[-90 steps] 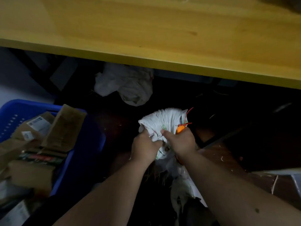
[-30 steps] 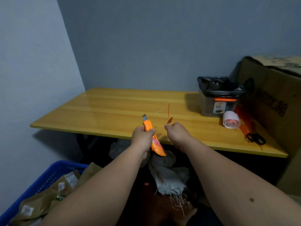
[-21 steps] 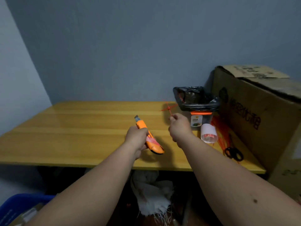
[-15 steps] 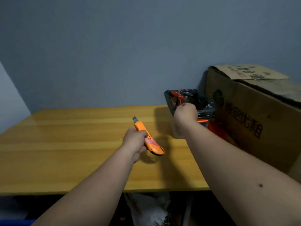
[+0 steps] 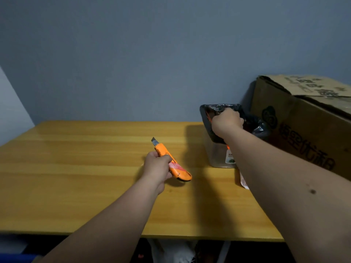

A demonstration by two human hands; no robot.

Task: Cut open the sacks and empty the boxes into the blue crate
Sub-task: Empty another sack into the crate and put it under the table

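Note:
My left hand (image 5: 156, 166) grips an orange utility knife (image 5: 175, 167) above the yellow wooden table (image 5: 76, 177), its short blade pointing away from me. My right hand (image 5: 227, 120) reaches over the mouth of a small clear bin (image 5: 218, 158) lined with a black bag (image 5: 205, 114). Its fingers curl down into the bin and are hidden. A thin red streak shows at the bin's left rim. Under the table's front edge a bit of the white sack (image 5: 176, 251) shows. A blue corner of the crate (image 5: 11, 258) sits at the bottom left.
A large brown cardboard box (image 5: 303, 130) stands at the table's right end, just behind the bin. Something pale and pinkish (image 5: 242, 181) lies on the table, mostly hidden by my right forearm. A grey-blue wall runs behind the table.
My view rose from the sack on the floor to the table. The knife passed from my right hand to my left. My right hand carried the red tie over the bin.

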